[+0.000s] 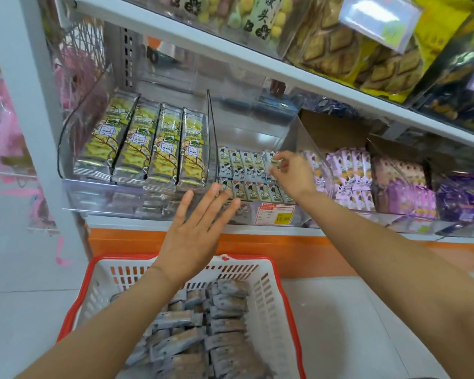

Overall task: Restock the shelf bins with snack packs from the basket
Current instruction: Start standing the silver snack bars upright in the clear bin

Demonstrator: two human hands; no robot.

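Placing is in hand: the right hand [290, 175] pinches a small grey snack pack [270, 160] at the middle clear bin's [298, 132] right side, the left hand [197, 222] hovers flat-fingered at its near lip, and next probably comes letting go and reaching to the near basket [74, 310] for more packs [203, 337].

Behind its two rows of small packs [244, 170], the middle bin [246, 132] lay open, with bare floor running to the back. A clear divider [212, 132] walled its left side and a slanted clear wall [308, 143] its right. The upper shelf [285, 69] hung low overhead. The right hand [290, 173], pinching a pack, filled the right front corner. Long yellow packs [145, 143] crammed the neighbouring bin.
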